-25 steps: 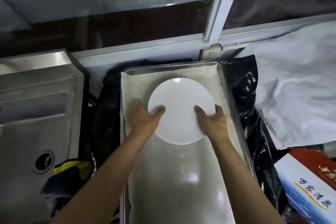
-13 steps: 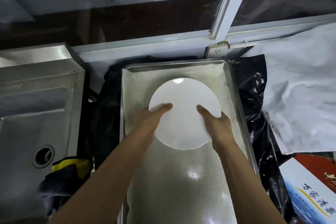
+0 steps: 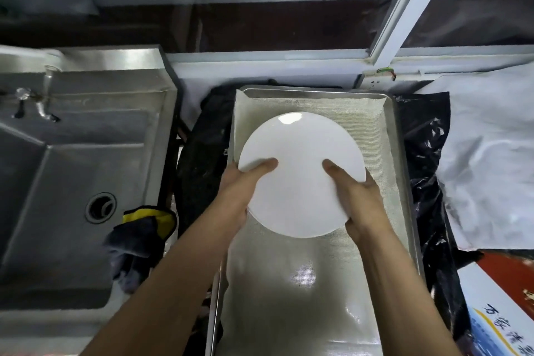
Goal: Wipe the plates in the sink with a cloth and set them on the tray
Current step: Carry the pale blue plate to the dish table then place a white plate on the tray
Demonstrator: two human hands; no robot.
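The round, glossy white plate [image 3: 300, 173] sits nearer the head camera than a second ago, over the mesh-lined steel tray [image 3: 400, 159]. Left hand [image 3: 241, 182] and right hand [image 3: 357, 196] grip its rim, thumbs on top. A dark, yellow-edged cloth [image 3: 141, 237] hangs on the steel sink [image 3: 57, 170].

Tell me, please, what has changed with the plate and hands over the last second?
Little changed: both thumbs crept further onto the white plate, and the left hand and right hand grip its rim throughout. Nothing was let go; the plate stays over the lined tray, the cloth by the sink.
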